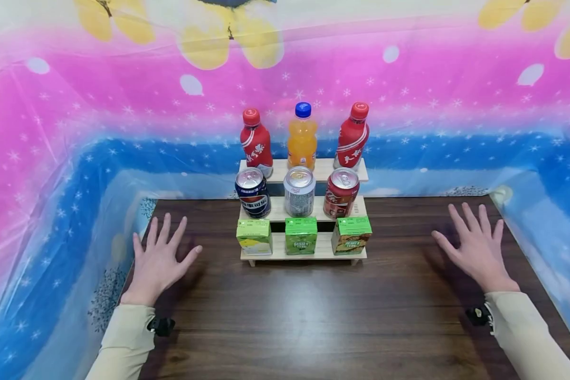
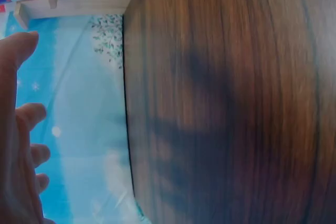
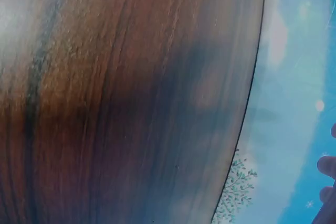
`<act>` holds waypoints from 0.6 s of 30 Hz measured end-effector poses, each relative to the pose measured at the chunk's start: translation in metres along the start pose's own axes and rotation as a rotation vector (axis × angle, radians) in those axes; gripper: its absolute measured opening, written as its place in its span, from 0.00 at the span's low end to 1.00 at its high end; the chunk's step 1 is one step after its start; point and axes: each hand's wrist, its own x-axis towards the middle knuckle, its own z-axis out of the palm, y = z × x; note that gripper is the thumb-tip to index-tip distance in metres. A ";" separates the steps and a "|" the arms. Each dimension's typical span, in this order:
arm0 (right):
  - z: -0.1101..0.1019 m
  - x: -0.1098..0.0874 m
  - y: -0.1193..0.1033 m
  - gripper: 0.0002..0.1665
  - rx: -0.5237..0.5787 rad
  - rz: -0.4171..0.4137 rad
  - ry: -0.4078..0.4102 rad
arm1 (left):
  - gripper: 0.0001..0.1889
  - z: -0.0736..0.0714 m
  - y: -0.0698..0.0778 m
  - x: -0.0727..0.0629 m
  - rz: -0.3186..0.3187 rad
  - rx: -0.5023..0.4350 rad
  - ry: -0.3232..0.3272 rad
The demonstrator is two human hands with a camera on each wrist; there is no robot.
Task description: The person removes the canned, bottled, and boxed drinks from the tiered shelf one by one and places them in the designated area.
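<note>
Blue Pepsi can (image 1: 252, 199), green cartons (image 1: 301, 235), lettering (image 1: 304, 245) seemingly Chinese

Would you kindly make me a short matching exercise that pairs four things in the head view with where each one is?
Column one:
1. Orange drink bottle
2. Dark blue can
3. Silver-white can
4. Left hand

Column two:
A. Centre of the middle tier
B. Left of the stand, fingers spread
C. Centre of the top tier
D. Left end of the middle tier

Right pairs: 1-C, 2-D, 3-A, 4-B.
</note>
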 end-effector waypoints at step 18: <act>-0.011 0.015 -0.038 0.39 0.257 -0.063 0.086 | 0.25 0.020 0.035 0.003 0.032 -0.520 0.090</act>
